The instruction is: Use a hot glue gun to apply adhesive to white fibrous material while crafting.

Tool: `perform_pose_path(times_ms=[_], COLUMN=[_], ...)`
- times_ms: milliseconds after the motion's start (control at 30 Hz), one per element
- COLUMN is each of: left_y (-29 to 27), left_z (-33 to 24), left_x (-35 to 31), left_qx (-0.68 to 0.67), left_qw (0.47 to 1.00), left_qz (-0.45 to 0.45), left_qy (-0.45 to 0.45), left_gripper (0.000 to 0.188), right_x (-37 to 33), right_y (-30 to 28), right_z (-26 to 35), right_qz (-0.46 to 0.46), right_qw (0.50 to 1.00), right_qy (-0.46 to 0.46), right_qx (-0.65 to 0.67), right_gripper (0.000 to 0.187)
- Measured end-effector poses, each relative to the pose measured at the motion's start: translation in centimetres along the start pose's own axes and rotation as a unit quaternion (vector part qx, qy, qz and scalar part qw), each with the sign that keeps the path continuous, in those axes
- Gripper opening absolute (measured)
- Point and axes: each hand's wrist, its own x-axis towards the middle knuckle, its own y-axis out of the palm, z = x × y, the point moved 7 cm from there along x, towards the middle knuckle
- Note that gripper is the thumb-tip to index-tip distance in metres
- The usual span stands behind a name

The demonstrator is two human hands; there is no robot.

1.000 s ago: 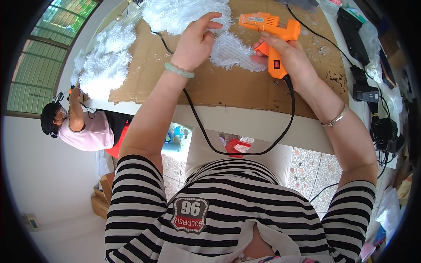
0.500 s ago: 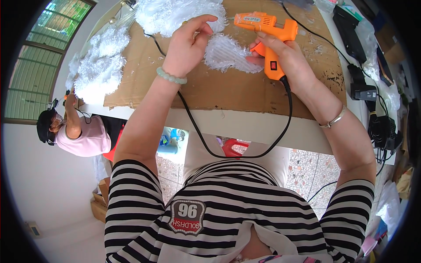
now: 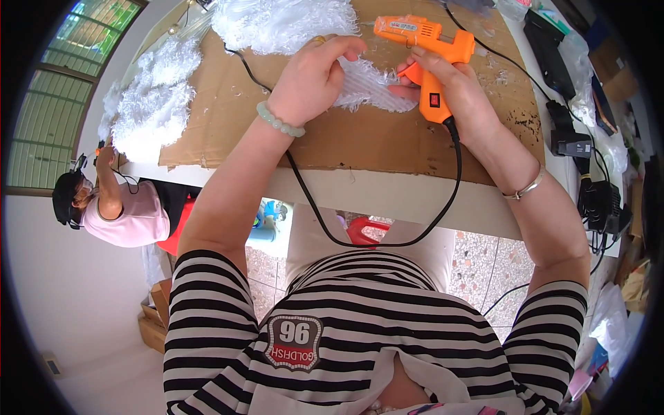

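My right hand (image 3: 460, 90) is wrapped round the handle of an orange glue gun (image 3: 437, 62). Its nozzle points left, and a black cord (image 3: 453, 131) runs from the grip's base. A white fringed fabric piece (image 3: 377, 86) lies flat on the cardboard, left of the gun's handle and partly covered by my left hand (image 3: 308, 79). That hand hovers at the piece's left end, its index finger stretched toward the nozzle and the thumb apart from it. I see nothing held there, though some fingers are hidden.
Brown cardboard (image 3: 228, 131) covers the white table (image 3: 387, 187). White shaggy piles lie at the far side (image 3: 283, 24) and the left (image 3: 155, 93). Chargers and cables (image 3: 602, 207) line the right edge. Another person (image 3: 124, 214) works at the left. The gun's cord loops across my lap.
My left hand has moved right and slightly nearer to me, over the fringed piece's left part. The glue gun has shifted a little to the right, still in my right hand.
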Motion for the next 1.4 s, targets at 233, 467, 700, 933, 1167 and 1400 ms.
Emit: perform_pose_path(times_ms=[233,467,700,933,1167,1400], left_y=[1.2,1.2,0.6,-1.6,-2.3,-0.5], left_z=[-0.9,-0.2,0.4,0.6,1.2,-0.2], left_x=[-0.4,-0.3,0.2,-0.2,-1.5,-1.6], left_qx=[0.108,0.078,0.013,-0.065,-0.096,-0.038], left_qw=[0.989,0.995,1.000,0.997,0.993,0.995], left_qz=[0.049,0.035,0.024,-0.052,0.022,0.097], left_qy=[0.089,0.059,0.005,-0.004,-0.065,0.003], left_gripper=[0.038,0.038,0.036,0.008,0.015,0.030], right_x=[0.0,-0.4,-3.5,-7.3,-5.4,-3.8], right_y=[0.1,-0.3,-1.3,-3.8,-1.8,-1.6], right_z=[-0.1,2.3,7.8,6.3,4.1,3.6], right_qz=[0.007,0.002,-0.134,-0.028,0.132,0.109], right_qw=[1.000,0.998,0.981,0.977,0.956,0.955], right_qy=[0.016,-0.058,-0.133,-0.110,0.005,-0.012], right_qx=[-0.013,0.021,0.043,-0.182,-0.263,-0.277], right_gripper=[0.027,0.025,0.021,0.033,0.035,0.044])
